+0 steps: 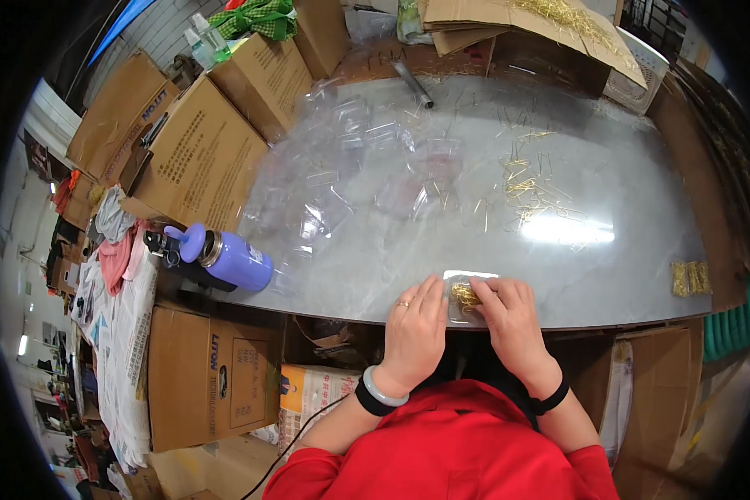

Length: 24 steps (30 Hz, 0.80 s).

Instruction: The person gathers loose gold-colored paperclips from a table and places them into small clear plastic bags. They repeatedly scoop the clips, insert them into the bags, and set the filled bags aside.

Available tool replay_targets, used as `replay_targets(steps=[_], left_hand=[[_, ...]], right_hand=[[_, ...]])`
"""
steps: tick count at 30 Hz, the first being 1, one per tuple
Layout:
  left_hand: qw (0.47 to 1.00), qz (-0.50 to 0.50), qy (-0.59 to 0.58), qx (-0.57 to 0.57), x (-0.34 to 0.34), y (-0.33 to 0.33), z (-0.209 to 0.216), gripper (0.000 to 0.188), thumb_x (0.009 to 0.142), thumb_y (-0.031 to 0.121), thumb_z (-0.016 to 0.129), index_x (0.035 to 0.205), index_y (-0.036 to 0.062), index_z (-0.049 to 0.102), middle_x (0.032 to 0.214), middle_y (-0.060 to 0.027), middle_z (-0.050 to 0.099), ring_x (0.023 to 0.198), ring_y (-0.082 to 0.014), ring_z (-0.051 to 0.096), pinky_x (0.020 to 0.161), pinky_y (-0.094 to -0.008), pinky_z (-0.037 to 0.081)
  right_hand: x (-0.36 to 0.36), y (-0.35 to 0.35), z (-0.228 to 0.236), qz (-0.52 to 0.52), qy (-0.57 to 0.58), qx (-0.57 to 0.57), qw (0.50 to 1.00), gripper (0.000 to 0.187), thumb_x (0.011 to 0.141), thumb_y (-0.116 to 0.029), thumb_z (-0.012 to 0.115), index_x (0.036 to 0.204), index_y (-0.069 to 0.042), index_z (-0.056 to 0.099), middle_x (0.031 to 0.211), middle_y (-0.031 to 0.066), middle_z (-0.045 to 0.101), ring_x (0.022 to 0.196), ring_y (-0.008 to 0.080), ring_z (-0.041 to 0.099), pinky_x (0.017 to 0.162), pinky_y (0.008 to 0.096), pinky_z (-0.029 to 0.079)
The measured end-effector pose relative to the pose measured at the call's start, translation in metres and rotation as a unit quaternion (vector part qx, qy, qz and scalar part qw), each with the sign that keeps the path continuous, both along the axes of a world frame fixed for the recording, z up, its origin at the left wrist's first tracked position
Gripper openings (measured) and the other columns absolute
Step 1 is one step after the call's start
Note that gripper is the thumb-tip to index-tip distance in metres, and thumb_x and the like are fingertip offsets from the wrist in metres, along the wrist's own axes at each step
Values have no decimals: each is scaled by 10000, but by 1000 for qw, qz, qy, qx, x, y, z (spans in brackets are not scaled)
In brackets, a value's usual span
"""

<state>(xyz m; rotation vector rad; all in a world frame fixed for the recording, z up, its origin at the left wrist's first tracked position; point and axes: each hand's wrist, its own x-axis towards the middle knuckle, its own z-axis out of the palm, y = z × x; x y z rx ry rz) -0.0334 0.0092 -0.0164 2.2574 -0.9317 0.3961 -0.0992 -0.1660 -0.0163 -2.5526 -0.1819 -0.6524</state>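
Observation:
A small clear plastic box (456, 313) with a bunch of gold-coloured wire hooks (463, 293) in it is at the table's near edge, between my hands. My left hand (417, 333) is closed along the box's left side, its fingers together and bent down; the thumb is hidden. From the right, my right hand (515, 323) reaches over the box with thumb and forefinger closed at the hooks. Its other fingers are curled and their tips are partly hidden. More gold hooks (525, 187) lie loose in a scattered pile further back on the grey table (375, 296).
Many clear plastic cases (325, 208) cover the table's left part. A purple bottle (240, 261) stands at the left edge. Filled packs of gold pieces (690, 279) lie at the right edge. Cardboard boxes (200, 150) rise at left; a dark tube (412, 85) lies at the back.

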Motion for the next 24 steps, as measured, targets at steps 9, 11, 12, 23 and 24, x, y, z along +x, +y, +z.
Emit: replay_targets(steps=[9, 11, 12, 23, 24], left_hand=[[995, -65, 41, 68, -4, 13, -15, 650, 1013, 274, 503, 1530, -67, 305, 1576, -248, 332, 1421, -439, 338, 1179, -528, 225], [995, -54, 33, 80, -6, 11, -17, 674, 1004, 280, 515, 1542, -55, 286, 1601, -237, 291, 1430, -440, 320, 1181, -540, 215], [995, -52, 31, 82, -6, 10, -19, 677, 1001, 276, 518, 1546, -49, 282, 1608, -233, 279, 1431, -441, 315, 1180, -547, 215], [993, -89, 54, 58, -1, 2, -7, 702, 911, 230, 608, 1488, -64, 338, 1590, -284, 249, 1454, -460, 266, 1197, -585, 174], [992, -106, 50, 38, 3, 1, -5, 703, 902, 226, 618, 1479, -68, 345, 1588, -292, 243, 1457, -459, 263, 1201, -586, 169]], right_hand=[[1, -7, 2, 20, 12, -8, 1000, 478, 800, 40, 594, 1267, -62, 604, 1111, 94, 596, 1058, 294, 561, 952, 423, 409], [0, -6, 3, 17, 12, -10, 1000, 479, 797, 37, 592, 1266, -61, 603, 1115, 98, 592, 1063, 295, 557, 953, 427, 408], [0, -6, 3, 14, 12, -12, 1000, 480, 796, 36, 591, 1265, -61, 603, 1116, 100, 590, 1066, 296, 555, 953, 429, 408], [-2, -15, 19, 51, 19, 78, 995, 482, 838, 12, 667, 1306, -55, 573, 1210, 144, 571, 1124, 341, 538, 993, 456, 429], [-4, -16, 18, 50, 13, 114, 992, 486, 845, 10, 673, 1315, -52, 567, 1222, 151, 571, 1136, 349, 538, 993, 458, 436]])
